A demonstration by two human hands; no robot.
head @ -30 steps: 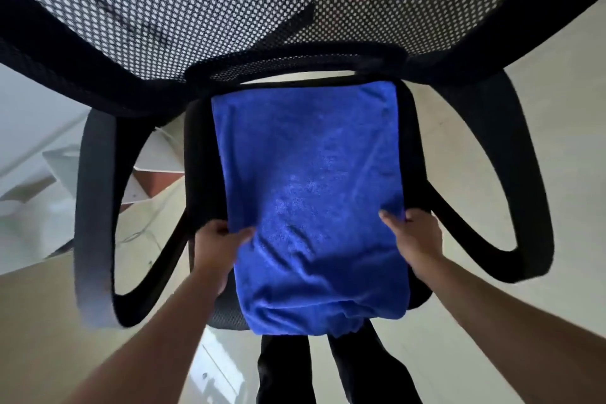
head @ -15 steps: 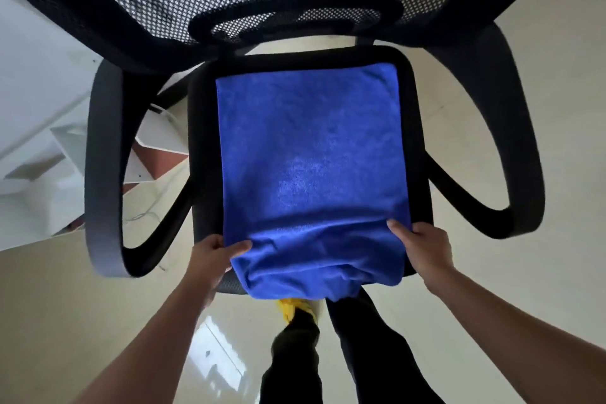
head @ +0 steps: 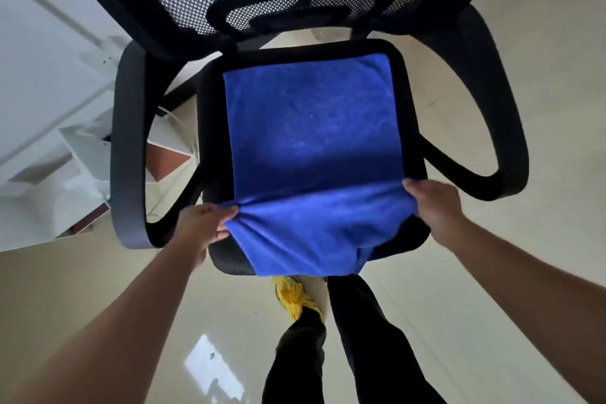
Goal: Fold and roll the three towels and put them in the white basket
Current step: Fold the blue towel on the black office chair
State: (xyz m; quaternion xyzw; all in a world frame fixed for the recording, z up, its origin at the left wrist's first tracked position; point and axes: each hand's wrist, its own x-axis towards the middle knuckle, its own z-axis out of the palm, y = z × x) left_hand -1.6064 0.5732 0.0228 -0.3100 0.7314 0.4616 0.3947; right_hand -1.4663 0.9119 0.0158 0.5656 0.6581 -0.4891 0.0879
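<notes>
Fingers of left hand (head: 203, 223) and right hand (head: 433, 203) pinch the blue towel (head: 311, 147) at its near corners; it lies, apparently folded, on the chair seat (head: 411, 128).

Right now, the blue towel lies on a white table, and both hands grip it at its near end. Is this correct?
Not quite. The blue towel lies on the black chair seat, not on a white table; the head view shows this. The rest holds: the left hand and the right hand both grip it at its near end.
</notes>
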